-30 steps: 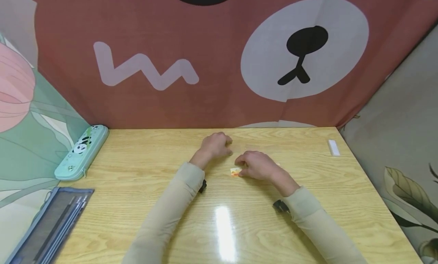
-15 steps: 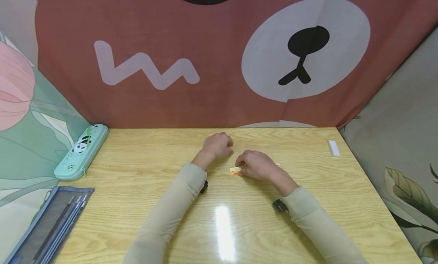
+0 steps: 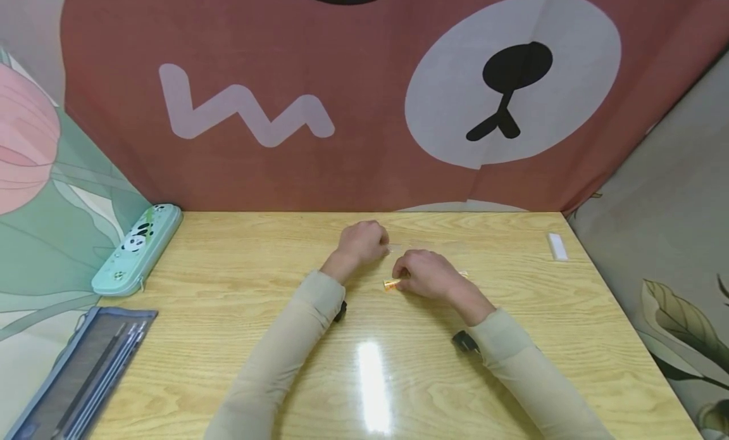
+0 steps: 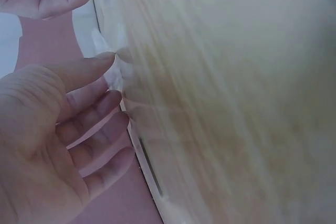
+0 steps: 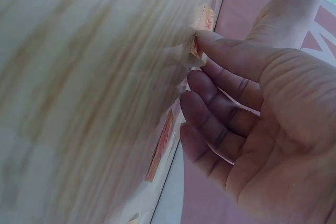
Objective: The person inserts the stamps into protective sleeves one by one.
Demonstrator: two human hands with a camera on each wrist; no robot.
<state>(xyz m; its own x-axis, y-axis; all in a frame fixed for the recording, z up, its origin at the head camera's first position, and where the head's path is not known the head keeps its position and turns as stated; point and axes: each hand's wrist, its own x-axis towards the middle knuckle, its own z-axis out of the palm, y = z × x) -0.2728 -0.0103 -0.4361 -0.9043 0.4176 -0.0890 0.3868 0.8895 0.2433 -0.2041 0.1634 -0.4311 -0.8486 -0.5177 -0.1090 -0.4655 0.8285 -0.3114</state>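
Observation:
My right hand (image 3: pixel 427 274) is low over the table, pinching a small orange-and-yellow printed paper piece (image 5: pixel 203 19) between thumb and index finger. In the head view the left end of that printed paper piece (image 3: pixel 390 284) sticks out past the fingertips. Another orange printed strip (image 5: pixel 160 148) lies on the table below the right fingers. My left hand (image 3: pixel 362 242) is just beyond, with thumb and index tips together on a thin clear film (image 4: pixel 114 74). Its other fingers (image 4: pixel 102 135) are loosely bent near the tabletop. How far the film extends is hard to see.
A wooden table (image 3: pixel 239 263) meets a red fabric backdrop (image 3: pixel 256 174). A mint panda pencil case (image 3: pixel 137 250) and a mesh pouch with pencils (image 3: pixel 91 370) lie at the left. A white block (image 3: pixel 557 246) lies at the far right.
The printed paper piece in my right fingers has tilted and looks narrower from above. A clear edge now shows beside my left fingertips. Both hands have barely moved.

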